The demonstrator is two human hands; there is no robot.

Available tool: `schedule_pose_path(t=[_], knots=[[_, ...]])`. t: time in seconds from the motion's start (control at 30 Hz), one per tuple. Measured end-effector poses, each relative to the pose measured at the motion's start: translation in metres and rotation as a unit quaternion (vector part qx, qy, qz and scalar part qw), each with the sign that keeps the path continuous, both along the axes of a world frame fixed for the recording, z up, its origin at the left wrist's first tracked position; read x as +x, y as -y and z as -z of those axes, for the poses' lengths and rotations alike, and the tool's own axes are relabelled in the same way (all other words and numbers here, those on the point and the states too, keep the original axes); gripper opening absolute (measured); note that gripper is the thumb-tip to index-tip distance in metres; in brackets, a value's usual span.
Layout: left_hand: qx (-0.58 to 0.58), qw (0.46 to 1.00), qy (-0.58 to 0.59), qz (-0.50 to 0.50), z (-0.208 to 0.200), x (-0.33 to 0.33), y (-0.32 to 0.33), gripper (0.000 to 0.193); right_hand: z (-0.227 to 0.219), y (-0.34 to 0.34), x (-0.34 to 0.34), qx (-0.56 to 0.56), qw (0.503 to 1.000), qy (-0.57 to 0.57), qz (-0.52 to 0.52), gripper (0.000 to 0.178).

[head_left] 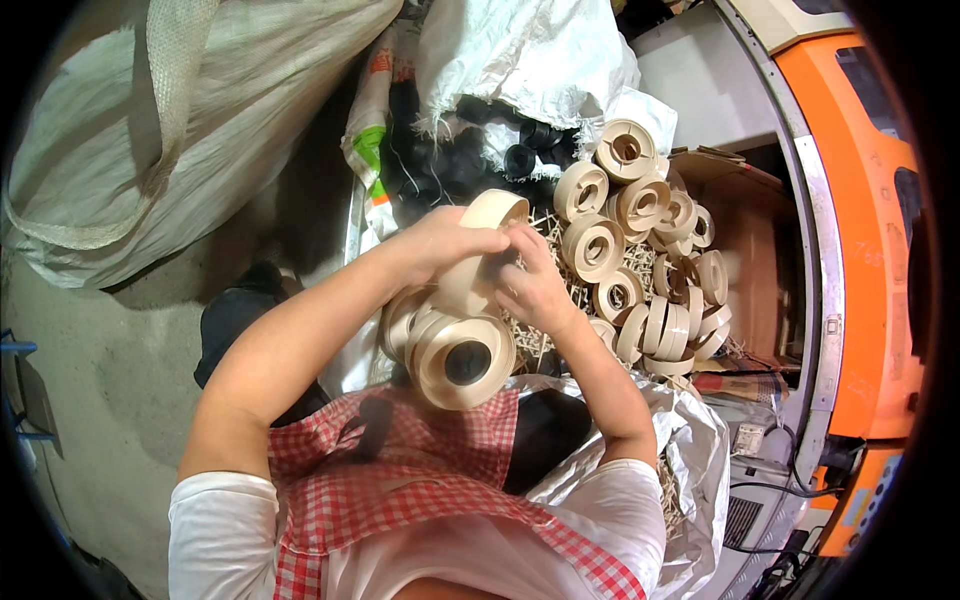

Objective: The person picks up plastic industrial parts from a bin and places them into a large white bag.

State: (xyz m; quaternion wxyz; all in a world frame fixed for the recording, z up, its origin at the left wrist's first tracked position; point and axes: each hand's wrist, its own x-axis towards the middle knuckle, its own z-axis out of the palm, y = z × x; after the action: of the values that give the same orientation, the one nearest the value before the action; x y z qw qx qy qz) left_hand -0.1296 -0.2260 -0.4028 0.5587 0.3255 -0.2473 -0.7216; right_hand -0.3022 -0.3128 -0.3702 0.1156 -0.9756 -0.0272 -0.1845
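A wide cream plastic ring (492, 208) is held on its edge in front of me. My left hand (445, 243) is closed on it, with the thumb lying across its side. At the ring's right edge, the bent fingers of my right hand (537, 285) pinch it; their tips are partly hidden. Just below, over my lap, lie several stacked cream reels (493, 370), the front one with a black core (468, 362). To the right of my right hand is a heap of similar cream reels (592, 248), some lying flat and some on edge.
Small pale sticks (533, 345) lie under and among the reels. Black round parts (450, 165) spill from a white woven sack (520, 50) at the far side. A large bulging sack (200, 130) stands left. On the right are an open cardboard box (745, 260) and an orange machine (850, 220).
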Motion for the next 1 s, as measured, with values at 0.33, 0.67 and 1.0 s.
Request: schedule_pose_path(t=[0.33,0.67,1.0], knots=[[-0.073,0.968,0.214,-0.112,-0.006,-0.009,0.0,0.041,0.031,0.001,-0.002,0.6,0.733,0.035,0.318,0.075],[0.095,0.991,0.032,-0.088,-0.004,-0.002,0.003,0.036,0.031,0.004,-0.013,-0.105,0.991,0.084,0.011,0.057],[-0.135,0.947,0.266,-0.122,-0.004,-0.012,-0.002,0.044,0.018,0.004,0.003,0.791,0.517,-0.041,0.323,0.066]])
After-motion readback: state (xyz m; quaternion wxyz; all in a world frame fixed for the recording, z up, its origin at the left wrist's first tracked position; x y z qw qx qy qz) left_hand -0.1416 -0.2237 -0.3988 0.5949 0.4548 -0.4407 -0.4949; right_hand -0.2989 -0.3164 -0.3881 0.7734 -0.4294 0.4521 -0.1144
